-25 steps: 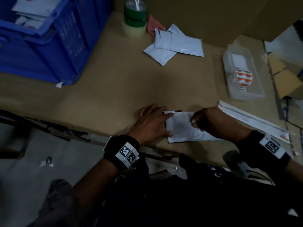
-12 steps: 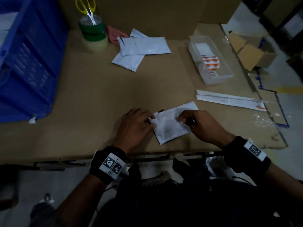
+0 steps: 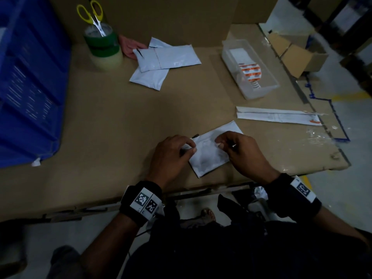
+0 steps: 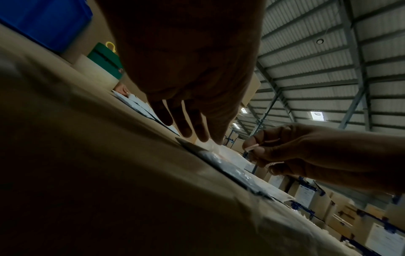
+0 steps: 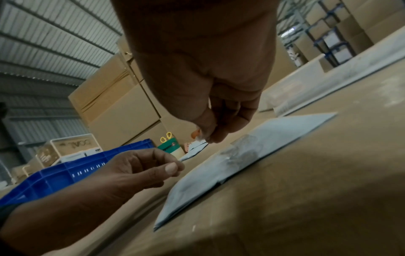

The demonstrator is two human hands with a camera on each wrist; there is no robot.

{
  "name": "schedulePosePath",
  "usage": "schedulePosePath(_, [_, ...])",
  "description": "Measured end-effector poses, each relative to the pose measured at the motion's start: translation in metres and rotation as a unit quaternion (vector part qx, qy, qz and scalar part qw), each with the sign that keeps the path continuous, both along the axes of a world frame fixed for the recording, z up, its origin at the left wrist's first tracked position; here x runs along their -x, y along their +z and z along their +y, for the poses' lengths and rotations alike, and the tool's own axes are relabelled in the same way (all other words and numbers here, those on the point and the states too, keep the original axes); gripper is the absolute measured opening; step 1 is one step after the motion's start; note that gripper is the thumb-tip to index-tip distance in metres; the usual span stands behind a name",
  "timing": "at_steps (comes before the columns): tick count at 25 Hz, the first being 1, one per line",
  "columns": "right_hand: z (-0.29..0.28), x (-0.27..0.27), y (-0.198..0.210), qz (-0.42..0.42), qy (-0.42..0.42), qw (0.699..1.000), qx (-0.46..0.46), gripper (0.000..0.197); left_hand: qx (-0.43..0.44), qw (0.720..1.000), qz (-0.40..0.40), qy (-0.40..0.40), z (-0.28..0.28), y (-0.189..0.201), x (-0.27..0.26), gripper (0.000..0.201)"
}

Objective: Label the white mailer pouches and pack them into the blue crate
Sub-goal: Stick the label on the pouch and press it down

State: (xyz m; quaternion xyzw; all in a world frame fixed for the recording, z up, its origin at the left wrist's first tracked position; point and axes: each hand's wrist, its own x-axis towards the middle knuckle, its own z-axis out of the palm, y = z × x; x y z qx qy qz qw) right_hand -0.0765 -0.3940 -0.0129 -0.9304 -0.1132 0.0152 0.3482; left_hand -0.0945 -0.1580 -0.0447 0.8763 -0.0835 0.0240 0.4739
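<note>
White mailer pouch (image 3: 209, 156) is lying flat at the counter's (image 3: 100, 121) near edge, being steadied by the left hand (image 3: 171, 156) with fingertips loosely extended onto its corner. A small sticker (image 5: 196, 135) is being pinched above it by the right hand (image 3: 241, 152).

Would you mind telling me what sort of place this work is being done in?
Most likely a warehouse packing station. A ribbed metal roof spans overhead, stacked cartons fill the background, and the cardboard-covered table carries white mailer pouches, tape rolls and a blue crate.
</note>
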Motion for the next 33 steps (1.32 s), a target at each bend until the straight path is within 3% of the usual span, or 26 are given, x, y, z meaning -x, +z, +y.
schedulePosePath(6, [0.013,0.004,0.002,0.06,0.012,0.998,0.009,0.009,-0.006,1.0,0.0,-0.01,-0.008,0.0,-0.004,0.012])
schedulePosePath(9, [0.014,-0.003,0.0,0.077,0.004,0.997,0.007,0.011,-0.077,0.997,0.014,-0.013,-0.003,-0.001,-0.006,0.012])
schedulePosePath(17, [0.02,-0.013,-0.003,0.068,0.129,0.983,0.109,0.011,-0.144,0.984,0.05,-0.089,0.015,-0.003,-0.007,0.059])
schedulePosePath(24, [0.026,-0.02,-0.005,-0.007,0.197,0.964,0.178,0.018,-0.129,0.987,0.045,-0.085,0.017,-0.009,-0.007,0.062])
schedulePosePath(33, [0.032,-0.026,0.002,0.027,0.177,0.962,0.207,0.029,-0.138,0.984,0.063,-0.092,0.017,-0.006,-0.01,0.062])
